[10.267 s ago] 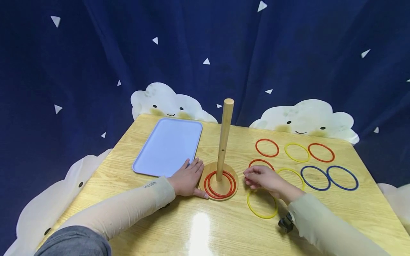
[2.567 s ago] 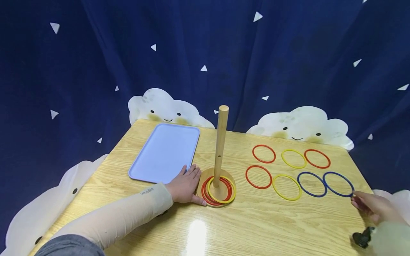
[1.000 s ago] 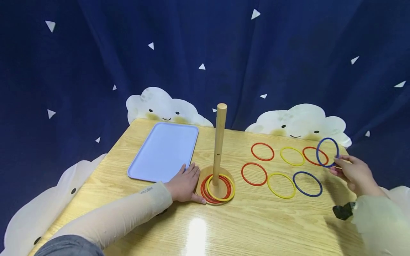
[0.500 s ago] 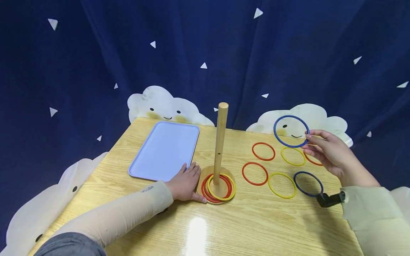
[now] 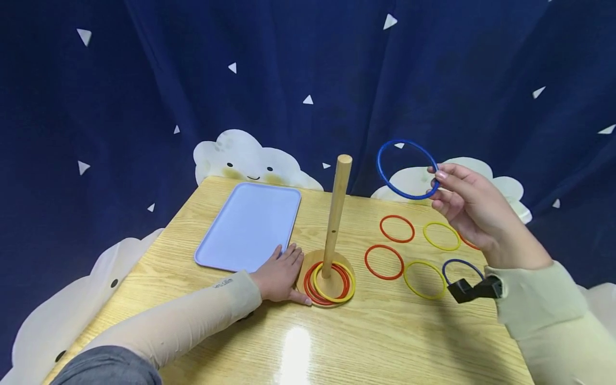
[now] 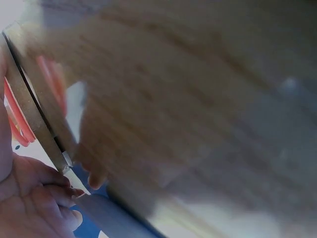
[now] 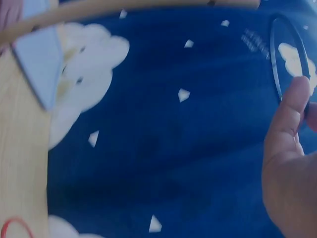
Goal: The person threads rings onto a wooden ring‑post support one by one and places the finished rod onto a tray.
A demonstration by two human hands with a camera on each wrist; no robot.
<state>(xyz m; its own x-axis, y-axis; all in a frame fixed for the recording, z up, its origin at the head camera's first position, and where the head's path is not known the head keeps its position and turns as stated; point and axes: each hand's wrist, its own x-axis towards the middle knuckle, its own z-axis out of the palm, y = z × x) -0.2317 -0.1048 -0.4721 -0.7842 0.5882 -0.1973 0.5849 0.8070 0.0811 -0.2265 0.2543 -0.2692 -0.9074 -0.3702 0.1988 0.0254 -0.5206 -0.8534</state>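
Observation:
My right hand pinches a blue ring by its right edge, raised over the back right of the table, to the right of the wooden peg's top. In the right wrist view the thumb presses on that ring's edge. My left hand lies flat with fingers spread, against the left side of the peg's round base. The upright wooden peg has several red rings and one yellow ring around its foot.
On the table at right lie red rings, yellow rings and another blue ring, partly covered by the black wrist camera. A light blue tray sits left of the peg. A dark blue curtain hangs behind.
A yellow ring has come onto the peg. My right hand has picked the far right blue ring off the table and carried it up and left. The left hand stays put.

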